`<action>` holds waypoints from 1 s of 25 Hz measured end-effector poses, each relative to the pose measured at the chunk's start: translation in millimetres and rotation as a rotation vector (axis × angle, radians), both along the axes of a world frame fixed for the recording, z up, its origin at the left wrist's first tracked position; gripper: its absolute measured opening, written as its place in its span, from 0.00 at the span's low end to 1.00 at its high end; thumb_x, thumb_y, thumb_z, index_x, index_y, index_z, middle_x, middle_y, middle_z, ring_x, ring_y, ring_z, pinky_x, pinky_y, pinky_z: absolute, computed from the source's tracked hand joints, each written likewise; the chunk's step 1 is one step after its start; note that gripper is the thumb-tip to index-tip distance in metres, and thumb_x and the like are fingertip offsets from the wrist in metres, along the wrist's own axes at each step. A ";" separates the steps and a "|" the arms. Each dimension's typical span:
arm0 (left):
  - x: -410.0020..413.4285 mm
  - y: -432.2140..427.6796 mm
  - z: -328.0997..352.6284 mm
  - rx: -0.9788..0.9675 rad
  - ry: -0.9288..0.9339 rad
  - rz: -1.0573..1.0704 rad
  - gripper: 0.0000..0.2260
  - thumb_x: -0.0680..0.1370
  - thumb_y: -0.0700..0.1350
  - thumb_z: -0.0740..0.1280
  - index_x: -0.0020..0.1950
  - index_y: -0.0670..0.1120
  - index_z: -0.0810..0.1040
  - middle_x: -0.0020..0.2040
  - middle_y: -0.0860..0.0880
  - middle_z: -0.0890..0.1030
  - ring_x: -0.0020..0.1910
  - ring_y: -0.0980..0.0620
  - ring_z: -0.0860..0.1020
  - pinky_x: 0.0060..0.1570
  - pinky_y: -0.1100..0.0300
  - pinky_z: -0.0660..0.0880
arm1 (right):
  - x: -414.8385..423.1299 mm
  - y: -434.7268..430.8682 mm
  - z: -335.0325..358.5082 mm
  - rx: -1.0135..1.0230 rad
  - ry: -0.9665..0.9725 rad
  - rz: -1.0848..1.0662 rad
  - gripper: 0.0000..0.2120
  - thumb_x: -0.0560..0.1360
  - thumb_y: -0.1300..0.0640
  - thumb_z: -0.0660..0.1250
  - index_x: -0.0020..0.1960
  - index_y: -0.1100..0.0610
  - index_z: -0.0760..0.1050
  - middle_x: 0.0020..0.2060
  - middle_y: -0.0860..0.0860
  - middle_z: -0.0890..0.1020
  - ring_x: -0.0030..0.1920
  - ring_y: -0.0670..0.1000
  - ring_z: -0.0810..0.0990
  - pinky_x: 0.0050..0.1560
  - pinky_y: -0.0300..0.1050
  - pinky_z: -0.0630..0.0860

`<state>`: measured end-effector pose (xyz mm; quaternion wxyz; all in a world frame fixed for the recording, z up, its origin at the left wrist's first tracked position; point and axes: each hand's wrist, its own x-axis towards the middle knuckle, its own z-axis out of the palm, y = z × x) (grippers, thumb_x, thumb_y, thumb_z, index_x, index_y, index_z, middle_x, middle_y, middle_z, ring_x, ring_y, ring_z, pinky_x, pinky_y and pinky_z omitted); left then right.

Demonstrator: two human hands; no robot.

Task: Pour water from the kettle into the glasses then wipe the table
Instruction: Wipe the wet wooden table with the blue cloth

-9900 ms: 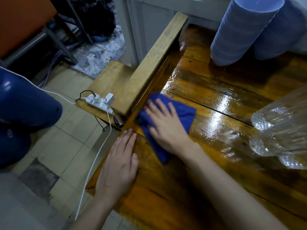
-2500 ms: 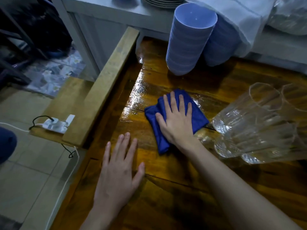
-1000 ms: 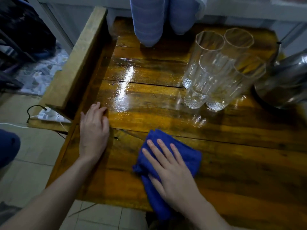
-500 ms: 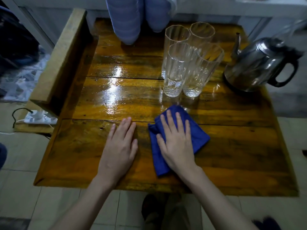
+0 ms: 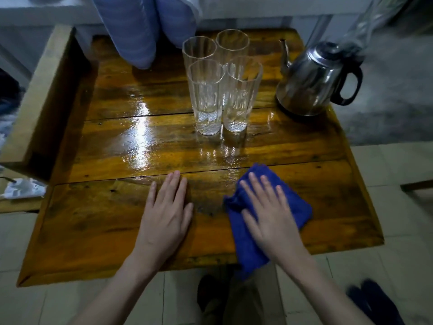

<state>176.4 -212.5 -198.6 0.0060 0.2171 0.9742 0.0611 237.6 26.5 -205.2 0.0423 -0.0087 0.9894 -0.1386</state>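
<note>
While the right hand [image 5: 274, 224] presses the crumpled blue cloth [image 5: 298, 205] under straight fingers [image 5: 259, 187], wet sheen [image 5: 218, 153] on the brown wooden table [image 5: 105, 219] lies just beyond their tips; the left hand [image 5: 166, 216] rests flat alongside.

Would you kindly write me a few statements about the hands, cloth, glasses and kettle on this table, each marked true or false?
1. The right hand lies flat on the blue cloth. True.
2. The left hand grips the kettle. False: it rests flat on the table, apart from the kettle.
3. Four glasses stand upright, close together. True.
4. The kettle stands left of the glasses. False: it stands to their right in the head view.
5. The blue cloth lies wholly on the table. False: its near end hangs over the table's near edge.
</note>
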 end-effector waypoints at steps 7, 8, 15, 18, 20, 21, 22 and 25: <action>1.3 11.1 -3.0 0.104 0.003 0.070 0.24 0.81 0.52 0.53 0.75 0.43 0.62 0.77 0.44 0.60 0.77 0.48 0.55 0.74 0.42 0.51 | -44.7 1.0 7.0 0.012 -0.011 -0.304 0.34 0.77 0.40 0.40 0.80 0.50 0.48 0.80 0.49 0.48 0.79 0.54 0.44 0.76 0.56 0.38; 1.5 11.5 -1.9 0.112 0.001 0.072 0.24 0.81 0.52 0.53 0.75 0.44 0.62 0.77 0.44 0.61 0.77 0.49 0.55 0.74 0.42 0.52 | -49.3 -12.6 7.3 0.013 0.009 -0.259 0.32 0.77 0.41 0.43 0.80 0.50 0.51 0.80 0.50 0.50 0.79 0.55 0.46 0.77 0.57 0.40; -0.1 12.0 -2.5 0.120 -0.003 0.078 0.24 0.81 0.52 0.53 0.75 0.45 0.62 0.77 0.45 0.61 0.77 0.50 0.56 0.75 0.44 0.51 | -29.7 -52.0 4.0 -0.024 0.037 0.034 0.29 0.79 0.46 0.50 0.79 0.51 0.55 0.79 0.50 0.55 0.79 0.53 0.49 0.77 0.56 0.45; 0.5 13.0 -1.5 0.126 0.001 0.076 0.25 0.81 0.53 0.53 0.75 0.44 0.62 0.77 0.45 0.61 0.77 0.50 0.56 0.75 0.44 0.51 | -10.2 -20.7 -0.2 -0.033 0.044 -0.077 0.29 0.80 0.44 0.50 0.79 0.50 0.53 0.80 0.48 0.52 0.79 0.50 0.47 0.77 0.53 0.44; 0.7 13.2 -1.7 0.130 0.000 0.080 0.25 0.81 0.53 0.52 0.76 0.44 0.62 0.77 0.45 0.61 0.77 0.49 0.56 0.75 0.44 0.50 | -1.2 8.4 -2.4 -0.020 0.043 -0.207 0.29 0.81 0.42 0.48 0.80 0.49 0.49 0.80 0.47 0.50 0.79 0.49 0.45 0.78 0.53 0.45; 1.1 12.9 -2.1 0.128 0.001 0.079 0.25 0.81 0.53 0.52 0.76 0.44 0.62 0.77 0.45 0.61 0.77 0.49 0.55 0.75 0.44 0.49 | 1.7 22.8 -2.8 -0.018 0.049 -0.272 0.30 0.81 0.42 0.47 0.79 0.49 0.47 0.80 0.48 0.50 0.79 0.49 0.45 0.78 0.54 0.45; 1.2 12.7 -2.1 0.120 0.001 0.076 0.25 0.81 0.53 0.52 0.76 0.44 0.61 0.77 0.45 0.60 0.77 0.49 0.55 0.75 0.44 0.49 | 2.8 36.8 -2.9 -0.014 0.058 -0.337 0.30 0.80 0.41 0.46 0.79 0.49 0.46 0.80 0.48 0.51 0.79 0.50 0.47 0.78 0.55 0.47; 0.6 13.5 -1.9 0.073 0.002 0.065 0.25 0.81 0.53 0.49 0.76 0.44 0.60 0.77 0.44 0.59 0.77 0.48 0.54 0.75 0.44 0.48 | -3.0 64.9 1.0 0.043 0.028 -0.458 0.33 0.79 0.39 0.43 0.79 0.53 0.49 0.80 0.51 0.52 0.79 0.54 0.49 0.78 0.57 0.48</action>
